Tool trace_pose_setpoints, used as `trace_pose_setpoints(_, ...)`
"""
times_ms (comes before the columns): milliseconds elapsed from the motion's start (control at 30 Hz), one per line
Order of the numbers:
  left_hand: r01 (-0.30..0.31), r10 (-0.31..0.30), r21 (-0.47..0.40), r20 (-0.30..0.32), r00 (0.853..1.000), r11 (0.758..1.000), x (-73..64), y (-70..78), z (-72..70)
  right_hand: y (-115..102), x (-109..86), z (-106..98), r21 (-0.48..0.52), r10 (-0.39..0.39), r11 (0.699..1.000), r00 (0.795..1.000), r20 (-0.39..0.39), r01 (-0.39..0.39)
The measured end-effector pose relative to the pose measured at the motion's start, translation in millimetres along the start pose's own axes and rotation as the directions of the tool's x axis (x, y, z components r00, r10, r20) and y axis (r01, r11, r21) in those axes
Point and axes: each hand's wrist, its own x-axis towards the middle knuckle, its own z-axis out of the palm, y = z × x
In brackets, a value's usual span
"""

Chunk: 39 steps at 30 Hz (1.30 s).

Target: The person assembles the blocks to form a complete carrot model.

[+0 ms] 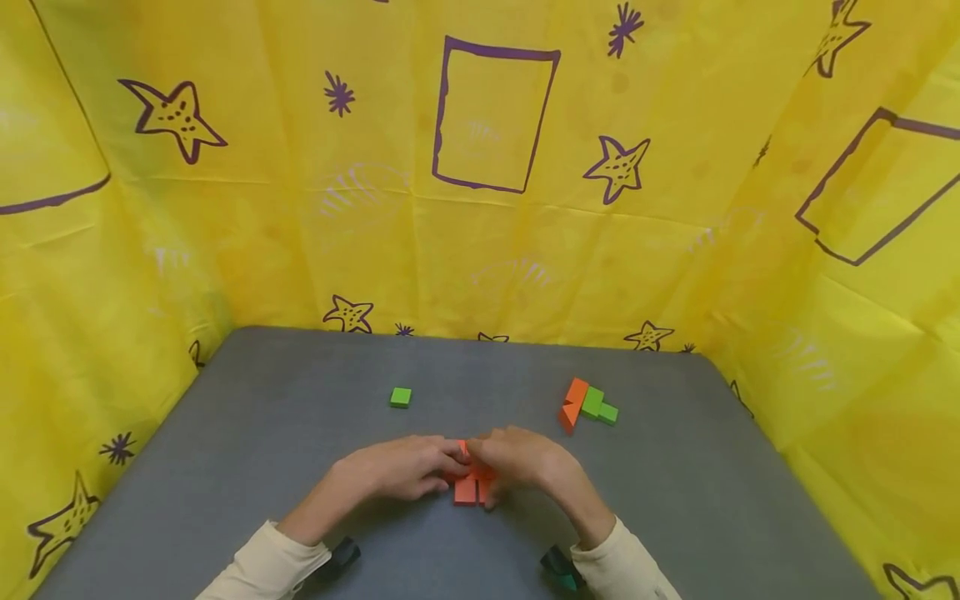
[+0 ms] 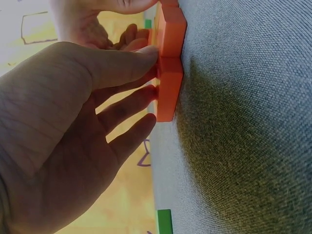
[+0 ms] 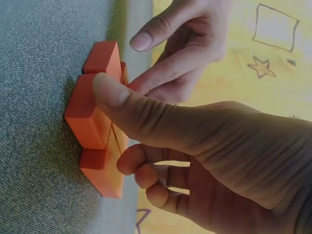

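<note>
Several orange blocks (image 1: 465,493) lie flat against each other on the grey table, partly hidden under both hands. My left hand (image 1: 397,467) reaches in from the left with its fingers mostly straight. Its fingertips touch the top of an orange block (image 2: 170,90), while the thumb stands apart from the blocks in the right wrist view. From the other side, my right hand (image 1: 525,458) pinches an orange block (image 3: 87,102), its thumb pressed on the near edge. The other fingers of that hand curl over an adjoining orange block (image 3: 97,165).
A single green block (image 1: 401,397) lies farther back on the left of the table (image 1: 225,433). At the back right, orange blocks (image 1: 573,400) touch green blocks (image 1: 592,402). A yellow patterned cloth (image 1: 300,250) hangs around the table's back and sides.
</note>
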Motion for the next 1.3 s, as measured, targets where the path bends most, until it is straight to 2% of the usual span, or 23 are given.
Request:
trace_pose_setpoints(200,-0.013,0.013,0.005,-0.006,1.000,1.000,-1.9,0.2,-0.7,-0.5,2.9,0.5,-0.006,-0.031,0.999,0.999,-0.013,0.031)
trace_pose_setpoints(433,-0.050,0.051,0.034,-0.027,0.998,0.998,-3.1,0.1,-2.4,2.5,0.1,-2.9,0.062,0.002,0.998,1.000,-0.025,0.000)
trace_pose_setpoints(533,-0.051,0.052,0.036,-0.029,0.998,0.998,-2.9,0.0,-1.7,9.6,-5.1,-7.7,0.093,0.002,0.996,0.998,-0.057,0.003)
trace_pose_setpoints(633,-0.035,0.036,0.017,-0.020,0.999,0.999,-1.9,0.5,-0.6,20.8,-16.2,-14.1,0.093,0.021,0.996,0.991,-0.135,-0.008)
trace_pose_setpoints(700,-0.037,0.037,0.018,-0.021,0.999,0.999,-1.7,1.1,-0.1,32.5,-25.5,-18.5,0.089,0.040,0.996,0.977,-0.208,-0.022)
trace_pose_setpoints(767,-0.031,0.031,0.015,-0.021,0.999,0.999,-2.2,1.2,-0.3,48.4,-34.0,-22.0,0.085,0.064,0.996,0.953,-0.297,-0.040)
trace_pose_setpoints(833,-0.033,0.034,0.021,-0.025,0.999,0.999,-3.5,1.1,-0.5,69.5,-40.4,-22.1,0.093,0.110,0.992,0.921,-0.374,-0.080)
trace_pose_setpoints(933,-0.022,0.022,0.018,-0.025,0.999,1.000,-4.6,-0.2,-0.1,103.3,-46.3,-14.1,0.117,0.213,0.977,0.860,-0.463,-0.180)
trace_pose_setpoints(967,-0.017,0.018,0.016,-0.024,1.000,1.000,-4.9,-0.6,0.3,113.8,-47.7,-9.2,0.143,0.264,0.964,0.843,-0.470,-0.222)
trace_pose_setpoints(1033,-0.004,0.004,0.008,-0.018,1.000,1.000,-5.4,-0.6,1.2,132.1,-50.2,2.2,0.175,0.335,0.942,0.823,-0.459,-0.285)
trace_pose_setpoints(1067,0.002,-0.002,0.004,-0.016,1.000,1.000,-5.5,-0.5,1.7,139.4,-51.8,7.6,0.194,0.367,0.930,0.823,-0.435,-0.312)
trace_pose_setpoints(1167,0.008,-0.009,-0.012,-0.010,1.000,1.000,-5.4,0.3,3.0,154.7,-56.7,20.0,0.234,0.427,0.901,0.839,-0.338,-0.364)
trace_pose_setpoints(1300,0.001,-0.002,-0.019,-0.020,1.000,1.000,-4.4,1.3,3.3,161.4,-65.3,19.3,0.227,0.460,0.884,0.849,-0.260,-0.409)
